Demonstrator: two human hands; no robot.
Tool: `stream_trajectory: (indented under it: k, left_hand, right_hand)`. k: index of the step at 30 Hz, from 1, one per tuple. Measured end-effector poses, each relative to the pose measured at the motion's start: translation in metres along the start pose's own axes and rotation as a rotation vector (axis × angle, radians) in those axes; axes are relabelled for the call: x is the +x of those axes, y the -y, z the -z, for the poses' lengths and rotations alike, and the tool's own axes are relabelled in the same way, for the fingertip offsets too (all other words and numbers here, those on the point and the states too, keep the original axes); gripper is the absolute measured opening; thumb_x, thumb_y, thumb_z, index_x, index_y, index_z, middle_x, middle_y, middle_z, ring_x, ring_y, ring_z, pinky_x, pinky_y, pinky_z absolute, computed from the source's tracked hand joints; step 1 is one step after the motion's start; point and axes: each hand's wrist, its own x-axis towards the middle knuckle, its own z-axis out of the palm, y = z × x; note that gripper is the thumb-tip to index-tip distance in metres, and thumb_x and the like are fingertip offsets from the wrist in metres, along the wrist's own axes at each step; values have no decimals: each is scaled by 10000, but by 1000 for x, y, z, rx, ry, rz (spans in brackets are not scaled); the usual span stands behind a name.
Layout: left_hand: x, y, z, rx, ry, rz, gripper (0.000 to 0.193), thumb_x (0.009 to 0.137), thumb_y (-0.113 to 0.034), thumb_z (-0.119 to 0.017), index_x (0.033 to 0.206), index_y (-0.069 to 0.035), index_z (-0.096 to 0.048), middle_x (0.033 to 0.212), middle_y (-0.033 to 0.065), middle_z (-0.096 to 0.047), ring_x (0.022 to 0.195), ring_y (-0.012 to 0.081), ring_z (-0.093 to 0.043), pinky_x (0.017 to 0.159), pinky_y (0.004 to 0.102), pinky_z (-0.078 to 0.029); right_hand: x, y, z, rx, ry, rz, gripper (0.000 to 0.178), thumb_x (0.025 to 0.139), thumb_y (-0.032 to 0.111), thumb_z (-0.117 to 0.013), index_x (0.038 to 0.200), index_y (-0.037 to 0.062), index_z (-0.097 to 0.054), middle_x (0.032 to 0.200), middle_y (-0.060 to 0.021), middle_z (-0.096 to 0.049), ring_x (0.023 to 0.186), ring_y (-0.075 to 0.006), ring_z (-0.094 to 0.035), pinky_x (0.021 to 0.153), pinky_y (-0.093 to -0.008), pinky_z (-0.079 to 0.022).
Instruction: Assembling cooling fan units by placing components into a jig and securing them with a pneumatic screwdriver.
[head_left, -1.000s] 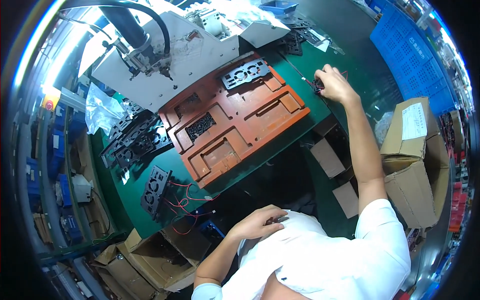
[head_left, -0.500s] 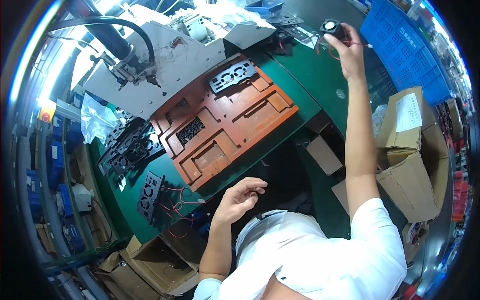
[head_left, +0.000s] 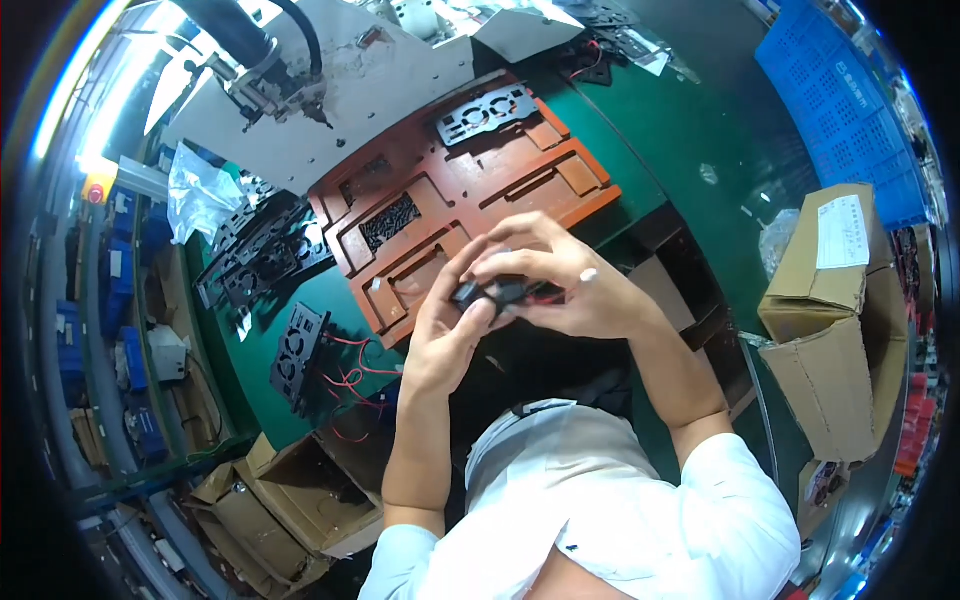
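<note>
My left hand [head_left: 445, 335] and my right hand [head_left: 580, 285] meet in front of my body, over the near edge of the orange fixture [head_left: 476, 183]. Between them they grip a small black cooling fan [head_left: 508, 291], largely covered by fingers and somewhat blurred. A bit of red wire shows by the right palm. On the fixture's far part lies a grey metal bracket [head_left: 488, 114] with round cutouts. Dark screws [head_left: 392, 222] fill one of its pockets. To the left, a black bracket [head_left: 298, 358] with red wires rests on the green table [head_left: 262, 402].
Black brackets [head_left: 265, 260] are piled left of the fixture, near a clear plastic bag [head_left: 196, 192]. A machine head [head_left: 275, 85] overhangs the far left. Cardboard boxes [head_left: 826, 385] and a blue crate [head_left: 840, 105] stand at right; another open box [head_left: 300, 505] sits lower left.
My right hand has brought the fan from the far right of the table to my front. The left hand has risen and closed on it too. The view has shifted slightly.
</note>
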Motion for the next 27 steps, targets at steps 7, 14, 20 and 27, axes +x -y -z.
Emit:
stream_trajectory:
  k: [7, 14, 20, 27]
  left_hand:
    - [-19, -8, 6, 142, -208, -27, 517, 988, -90, -690, 1459, 4, -499, 1426, 129, -553, 1253, 254, -630, 1025, 347, -542]
    - [-22, -3, 6, 541, -395, -66, 474, 830, -21, -829, 1274, -72, -672, 1232, 104, -651, 1041, 127, -618, 930, 258, -510]
    - [-53, -16, -8, 1227, -166, -42, 319, 783, -120, -847, 1013, -23, -648, 972, 118, -694, 872, 187, -682, 779, 295, -529]
    - [-75, 14, 8, 613, -171, 525, 340, 859, -199, -804, 1120, -57, -639, 845, 14, -628, 742, 90, -610, 651, 244, -487]
  right_hand:
    - [-4, -15, -19, 948, -239, -351, 626, 904, -36, -622, 1503, -44, -438, 1344, -148, -632, 1142, -175, -655, 962, -305, -551]
    - [-14, -10, -48, 763, -150, -310, 371, 1005, 27, -622, 1369, -42, -601, 1183, -115, -680, 1072, -182, -681, 941, -341, -605]
    - [-53, -11, -14, 341, -75, -750, 504, 939, 28, -721, 1409, -16, -545, 1037, -91, -716, 947, -153, -704, 852, -284, -592]
    - [-54, 32, -33, -146, 385, -141, 702, 757, 126, -891, 1381, 22, -587, 1404, -210, -546, 1254, -367, -605, 1042, -434, -533]
